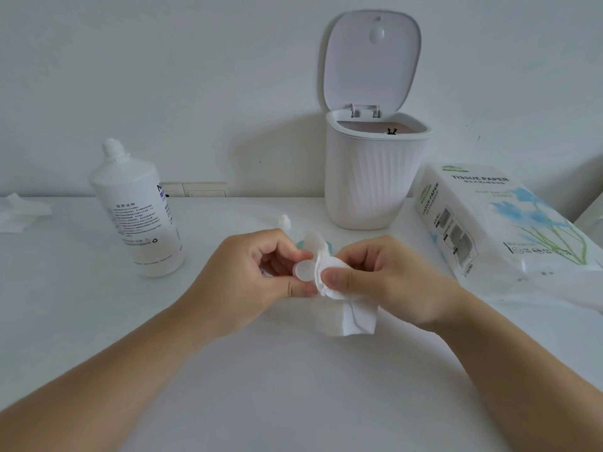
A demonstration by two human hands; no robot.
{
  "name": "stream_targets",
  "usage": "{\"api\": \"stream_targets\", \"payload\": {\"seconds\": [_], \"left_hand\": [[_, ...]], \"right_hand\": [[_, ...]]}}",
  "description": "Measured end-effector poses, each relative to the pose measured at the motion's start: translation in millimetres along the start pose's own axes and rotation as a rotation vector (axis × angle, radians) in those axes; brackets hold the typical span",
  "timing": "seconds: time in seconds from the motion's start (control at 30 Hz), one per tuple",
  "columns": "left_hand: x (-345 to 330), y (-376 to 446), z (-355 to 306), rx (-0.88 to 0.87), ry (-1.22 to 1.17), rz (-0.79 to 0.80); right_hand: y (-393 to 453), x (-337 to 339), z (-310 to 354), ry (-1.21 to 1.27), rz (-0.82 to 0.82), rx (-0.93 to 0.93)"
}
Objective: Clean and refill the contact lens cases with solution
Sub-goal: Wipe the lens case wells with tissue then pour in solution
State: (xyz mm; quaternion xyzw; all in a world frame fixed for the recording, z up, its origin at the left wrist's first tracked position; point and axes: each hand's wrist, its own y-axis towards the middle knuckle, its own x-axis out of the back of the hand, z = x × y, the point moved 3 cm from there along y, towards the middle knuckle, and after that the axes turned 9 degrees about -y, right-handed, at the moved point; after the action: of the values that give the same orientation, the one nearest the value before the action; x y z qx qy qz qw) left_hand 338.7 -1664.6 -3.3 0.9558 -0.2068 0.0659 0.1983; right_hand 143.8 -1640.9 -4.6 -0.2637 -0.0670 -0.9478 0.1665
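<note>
My left hand (251, 272) pinches a small round translucent lens case part (304, 271) between thumb and fingers, above the middle of the white table (293, 386). Against it my right hand (381, 275) holds a crumpled white tissue (339, 298), whose loose end hangs down towards the table. Just behind the hands, a teal piece of a lens case (300, 245) shows, mostly hidden. The white solution bottle (137, 210) stands at the left without its cap. A small white cap (284, 221) sits on the table behind my left hand.
A white desktop bin (375, 181) with its lid (372, 60) flipped up stands at the back centre-right. A pack of tissue paper (496, 223) lies at the right. A used tissue (19, 212) lies at the far left edge. A wall runs along the table's back.
</note>
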Motion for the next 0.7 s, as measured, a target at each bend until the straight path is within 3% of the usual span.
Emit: {"api": "stream_targets", "payload": {"seconds": [0.23, 0.53, 0.7], "left_hand": [[-10, -5, 3, -0.042, 0.043, -0.068], [0, 1, 6, 0.058, 0.082, 0.116], [2, 1, 5, -0.024, 0.084, -0.022]], "right_hand": [[5, -3, 1, 0.201, -0.082, 0.045], [1, -10, 0, -0.135, 0.096, 0.031], [2, -4, -1, -0.043, -0.029, 0.020]]}}
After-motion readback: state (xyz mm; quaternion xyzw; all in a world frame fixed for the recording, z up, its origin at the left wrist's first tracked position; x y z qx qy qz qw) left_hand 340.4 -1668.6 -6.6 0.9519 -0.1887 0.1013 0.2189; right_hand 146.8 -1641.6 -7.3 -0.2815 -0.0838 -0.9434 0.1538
